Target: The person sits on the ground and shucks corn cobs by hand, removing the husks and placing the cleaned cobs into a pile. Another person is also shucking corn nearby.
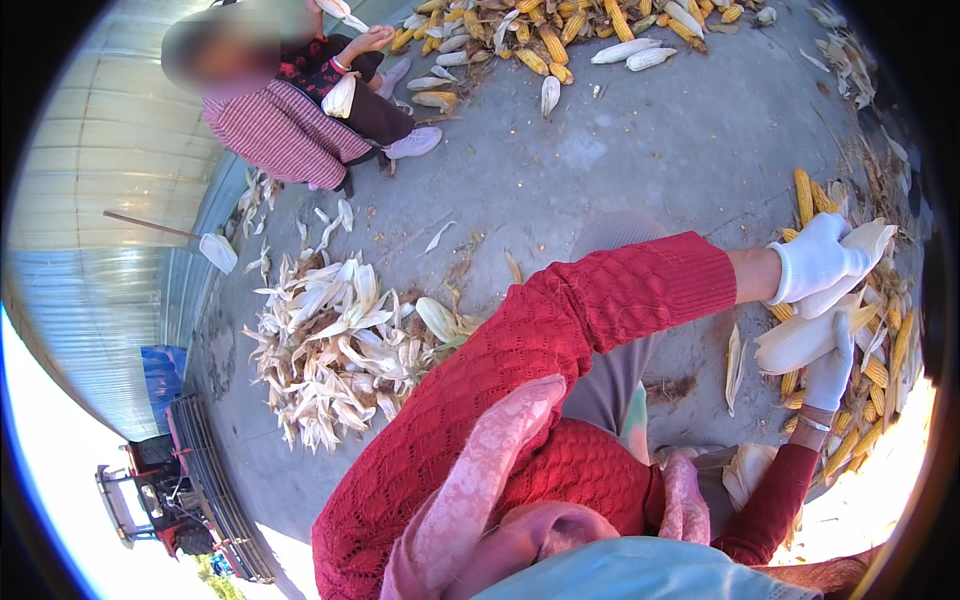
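Note:
My left hand (817,259), in a white knit glove, is closed on pale corn husk (874,238) at the right of the view. Just below it, my right hand (831,371), also in a white glove, grips a husk-covered ear of corn (791,343). Whether the husk in my left hand is joined to that ear cannot be told. Both hands are over a pile of yellow corn ears (902,341) mixed with husks. A narrow dry husk (733,371) lies on the concrete floor left of my right hand.
A heap of stripped husks (330,352) lies on the floor at left. Another corn pile (555,45) is at the top. A seated person (285,127) handles husked corn there. A long-handled white scoop (218,253) leans near the metal wall; a tractor (161,487) stands outside.

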